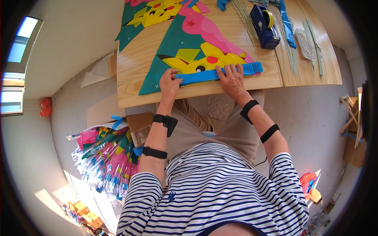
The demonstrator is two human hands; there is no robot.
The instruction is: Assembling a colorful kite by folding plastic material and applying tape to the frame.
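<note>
Strip (206, 76), flat, blue, on triangular sheet (163, 74), left hand (170, 83) pinching end, right hand (234, 83) curled, grip unclear

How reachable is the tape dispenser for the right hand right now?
Likely yes: the right hand is on the blue strip, but nothing upright seems to stand between it and the dispenser.

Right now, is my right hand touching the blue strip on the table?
Touching. The head view shows it: the right hand lies across the blue strip, fingers bent down onto it.
</note>
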